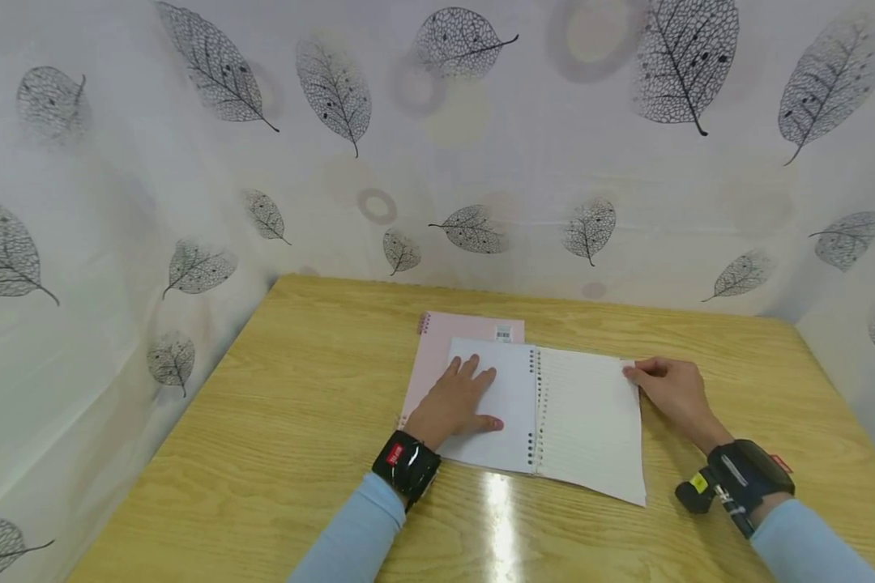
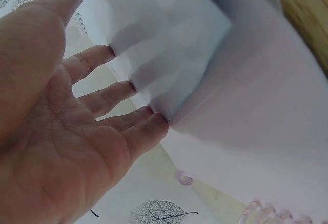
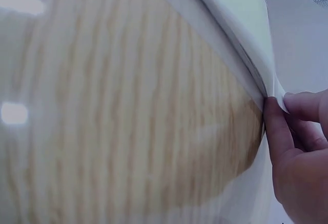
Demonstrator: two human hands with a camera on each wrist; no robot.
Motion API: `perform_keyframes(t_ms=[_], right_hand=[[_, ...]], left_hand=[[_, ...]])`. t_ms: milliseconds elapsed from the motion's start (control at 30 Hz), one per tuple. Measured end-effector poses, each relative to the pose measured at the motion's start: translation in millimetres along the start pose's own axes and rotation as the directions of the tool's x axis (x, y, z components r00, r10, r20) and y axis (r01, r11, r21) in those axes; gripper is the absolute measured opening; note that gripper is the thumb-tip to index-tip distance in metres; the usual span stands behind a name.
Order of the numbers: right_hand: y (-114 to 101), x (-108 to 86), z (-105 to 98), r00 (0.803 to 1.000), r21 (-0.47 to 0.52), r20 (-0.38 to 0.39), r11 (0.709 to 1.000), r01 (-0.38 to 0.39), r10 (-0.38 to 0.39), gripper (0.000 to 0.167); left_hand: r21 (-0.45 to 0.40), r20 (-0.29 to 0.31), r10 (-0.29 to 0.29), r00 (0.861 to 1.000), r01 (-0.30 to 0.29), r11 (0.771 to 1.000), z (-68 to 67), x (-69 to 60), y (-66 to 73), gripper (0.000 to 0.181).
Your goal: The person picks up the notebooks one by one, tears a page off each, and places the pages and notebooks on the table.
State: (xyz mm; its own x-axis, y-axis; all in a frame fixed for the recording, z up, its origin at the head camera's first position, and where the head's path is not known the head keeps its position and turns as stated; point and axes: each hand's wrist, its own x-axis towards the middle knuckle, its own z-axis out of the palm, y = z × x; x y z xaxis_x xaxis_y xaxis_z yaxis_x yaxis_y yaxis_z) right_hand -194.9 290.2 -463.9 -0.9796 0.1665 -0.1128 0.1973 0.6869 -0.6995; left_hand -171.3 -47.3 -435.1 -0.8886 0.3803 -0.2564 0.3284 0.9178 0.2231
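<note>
An open spiral notebook (image 1: 591, 421) lies on the table, its right side showing lined pages and its left side a plain white sheet. Fingers spread, my left hand (image 1: 454, 405) rests on that white left side; in the left wrist view its fingertips touch the sheet's surface. At the upper right corner of the lined pages, my right hand (image 1: 672, 390) pinches the paper between thumb and fingers. The right wrist view shows the pinched page edge (image 3: 270, 80) lifted a little off the table. Partly beneath the open notebook lies a pink spiral notebook (image 1: 437, 348) with a barcode label.
The wooden table (image 1: 299, 405) carries both notebooks and shows a bright glare near its front. Behind and to the left hangs a pale curtain (image 1: 481, 162) printed with dark leaves. Each wrist wears a black strapped device (image 1: 407, 467).
</note>
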Motion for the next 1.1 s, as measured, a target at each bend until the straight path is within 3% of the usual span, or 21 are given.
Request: perform_keyframes(t_ms=[333, 533, 800, 1100], right_hand=[[-8, -7.9, 0, 1.000, 0.028, -0.014, 0.999, 0.019, -0.018, 0.059], [-13, -14.9, -5, 0.998, -0.019, 0.063, 1.000, 0.005, -0.004, 0.073], [-13, -31.7, -12, 0.982, -0.023, 0.181, 0.998, 0.056, -0.051, 0.059], [-10, -44.5, -13, 0.984, -0.008, 0.146, 0.995, 0.104, -0.101, 0.048]], left_hand=[[0.006, 0.008, -0.002, 1.000, 0.002, 1.000, -0.5, 0.9, -0.8, 0.087], [0.014, 0.021, -0.009, 1.000, 0.009, 1.000, 0.7, 1.2, 0.5, 0.087], [0.021, 0.047, -0.014, 0.999, 0.013, 1.000, 2.9, 1.5, 2.0, 0.087], [0.009, 0.044, -0.015, 0.999, 0.014, 1.000, 5.4, 1.9, 0.0, 0.087]])
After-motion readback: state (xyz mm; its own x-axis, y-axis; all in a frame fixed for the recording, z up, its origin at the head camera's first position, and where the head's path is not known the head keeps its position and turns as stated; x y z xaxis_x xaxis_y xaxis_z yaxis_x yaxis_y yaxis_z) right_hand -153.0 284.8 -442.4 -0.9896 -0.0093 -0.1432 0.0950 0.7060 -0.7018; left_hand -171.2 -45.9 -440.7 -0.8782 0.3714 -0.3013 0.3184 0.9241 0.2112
